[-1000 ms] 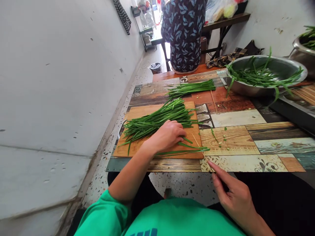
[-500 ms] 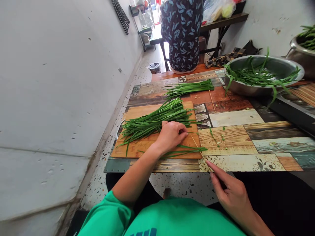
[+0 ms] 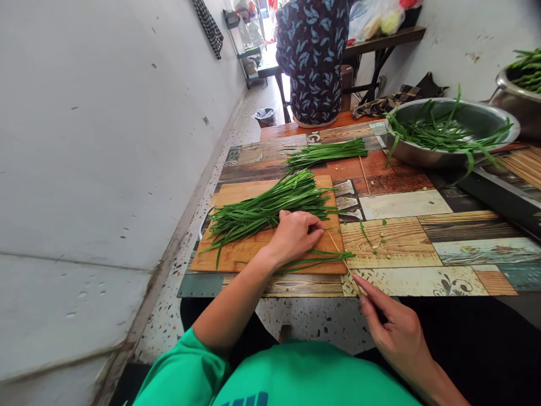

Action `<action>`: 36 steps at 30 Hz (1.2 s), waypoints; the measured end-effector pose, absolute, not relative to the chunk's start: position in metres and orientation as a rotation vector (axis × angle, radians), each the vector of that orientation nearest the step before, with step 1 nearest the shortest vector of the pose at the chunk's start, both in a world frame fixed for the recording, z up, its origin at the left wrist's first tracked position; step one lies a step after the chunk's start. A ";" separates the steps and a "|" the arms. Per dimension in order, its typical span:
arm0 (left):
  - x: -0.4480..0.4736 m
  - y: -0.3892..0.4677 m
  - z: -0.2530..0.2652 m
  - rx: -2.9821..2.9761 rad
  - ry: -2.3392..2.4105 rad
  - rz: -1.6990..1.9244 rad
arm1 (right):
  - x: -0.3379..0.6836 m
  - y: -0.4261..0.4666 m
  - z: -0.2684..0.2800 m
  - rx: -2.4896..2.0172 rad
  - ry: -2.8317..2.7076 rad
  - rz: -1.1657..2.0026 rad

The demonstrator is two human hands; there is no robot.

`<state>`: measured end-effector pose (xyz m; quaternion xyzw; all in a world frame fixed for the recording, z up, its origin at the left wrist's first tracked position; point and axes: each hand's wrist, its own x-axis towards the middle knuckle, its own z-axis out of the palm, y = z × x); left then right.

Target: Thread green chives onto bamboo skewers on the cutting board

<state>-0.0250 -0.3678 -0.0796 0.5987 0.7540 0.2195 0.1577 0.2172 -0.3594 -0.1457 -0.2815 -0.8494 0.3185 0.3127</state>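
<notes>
A heap of garlic chives (image 3: 270,203) lies across the wooden cutting board (image 3: 232,256). Over the near side of the heap, my left hand (image 3: 296,234) is closed, thumb and fingers pinched together; a thin green chive end shows at its fingertips, though most of what it holds is hidden. My right hand (image 3: 393,324), at the table's near edge, pinches the lower end of a thin bamboo skewer (image 3: 338,246). The skewer slants up and left, its tip close to my left fingertips. A few loose chives (image 3: 325,258) lie below my left hand, crossing the skewer.
Another chive bundle (image 3: 325,152) lies beyond the board, with a second skewer (image 3: 364,176) beside it. A steel bowl (image 3: 448,158) of chives stands at right, near a metal pot (image 3: 515,107) of green stalks. A person in a patterned top (image 3: 315,62) is across the table.
Both hands keep nearly the same pose and place. The view has shifted very slightly; nothing has plainly been picked up or let go.
</notes>
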 end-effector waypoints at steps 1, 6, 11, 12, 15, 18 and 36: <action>-0.025 -0.368 -0.080 1.716 2.157 0.628 | 0.217 -0.359 -0.146 -0.744 -2.240 0.840; -0.024 -0.368 -0.079 1.728 2.153 0.615 | 0.217 -0.359 -0.145 -0.742 -2.230 0.837; -0.024 -0.369 -0.080 1.723 2.142 0.609 | 0.217 -0.360 -0.146 -0.740 -2.225 0.840; -0.024 -0.369 -0.080 1.722 2.138 0.613 | 0.217 -0.360 -0.146 -0.745 -2.225 0.843; -0.025 -0.369 -0.083 1.732 2.135 0.630 | 0.216 -0.361 -0.146 -0.753 -2.228 0.842; -0.024 -0.370 -0.083 1.747 2.144 0.623 | 0.214 -0.360 -0.144 -0.764 -2.230 0.836; -0.041 -0.372 -0.082 2.007 2.397 0.253 | 0.199 -0.358 -0.143 -0.775 -2.213 0.835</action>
